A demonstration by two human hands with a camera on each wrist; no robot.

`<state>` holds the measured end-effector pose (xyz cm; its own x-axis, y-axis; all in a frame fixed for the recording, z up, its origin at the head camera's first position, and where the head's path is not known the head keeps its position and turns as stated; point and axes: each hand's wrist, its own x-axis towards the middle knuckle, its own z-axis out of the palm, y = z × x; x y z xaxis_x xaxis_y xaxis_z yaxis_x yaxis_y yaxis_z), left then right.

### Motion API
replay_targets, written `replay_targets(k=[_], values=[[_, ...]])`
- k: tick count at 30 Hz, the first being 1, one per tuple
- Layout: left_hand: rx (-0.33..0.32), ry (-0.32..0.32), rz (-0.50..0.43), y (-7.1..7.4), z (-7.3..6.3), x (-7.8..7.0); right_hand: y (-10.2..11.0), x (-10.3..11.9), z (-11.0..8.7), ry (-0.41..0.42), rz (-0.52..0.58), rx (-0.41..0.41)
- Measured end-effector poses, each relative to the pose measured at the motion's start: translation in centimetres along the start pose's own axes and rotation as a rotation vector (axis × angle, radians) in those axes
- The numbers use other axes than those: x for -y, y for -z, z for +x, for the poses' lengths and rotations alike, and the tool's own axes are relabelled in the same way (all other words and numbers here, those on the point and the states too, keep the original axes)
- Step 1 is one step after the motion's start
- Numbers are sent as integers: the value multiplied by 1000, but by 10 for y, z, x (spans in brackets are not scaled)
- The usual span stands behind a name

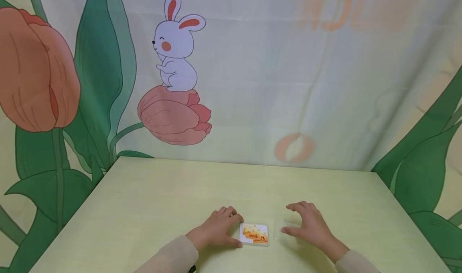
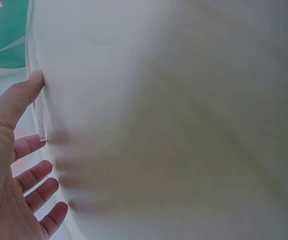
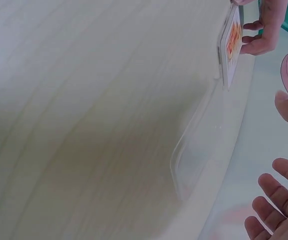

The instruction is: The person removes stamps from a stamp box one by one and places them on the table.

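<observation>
A flat square case [image 1: 254, 235] with an orange and yellow picture on white lies on the table. My left hand [image 1: 218, 228] pinches its left side, thumb at the near corner and forefinger at the far corner. The left wrist view shows this thumb [image 2: 26, 95] on the edge of the case [image 2: 39, 112]. Just right of the case lies a clear, thin plastic cover [image 3: 196, 145], faint in the head view. Over it my right hand [image 1: 310, 225] hovers with thumb and fingers spread apart, holding nothing.
The pale wood-grain table [image 1: 187, 192] runs back to a curtain [image 1: 245, 84] printed with a rabbit and tulips. Both hands and the two flat pieces are near the table's front middle. Light sleeves [image 1: 177, 253] cover the forearms.
</observation>
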<state>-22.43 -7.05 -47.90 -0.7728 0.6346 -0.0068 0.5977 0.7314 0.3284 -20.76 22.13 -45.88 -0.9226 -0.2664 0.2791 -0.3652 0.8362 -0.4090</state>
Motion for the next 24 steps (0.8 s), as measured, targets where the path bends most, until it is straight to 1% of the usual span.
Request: replay_targets(k=[8, 15, 19, 24], values=[[-4, -2, 3, -1, 0, 1, -7, 10, 3, 29, 8, 6], [-14, -1, 15, -1, 0, 0, -9, 18, 5, 82, 5, -22], [-14, 3, 19, -2, 0, 0, -11, 22, 6, 92, 14, -26], [-15, 4, 24, -3, 1, 1, -16, 26, 8, 78, 40, -9]])
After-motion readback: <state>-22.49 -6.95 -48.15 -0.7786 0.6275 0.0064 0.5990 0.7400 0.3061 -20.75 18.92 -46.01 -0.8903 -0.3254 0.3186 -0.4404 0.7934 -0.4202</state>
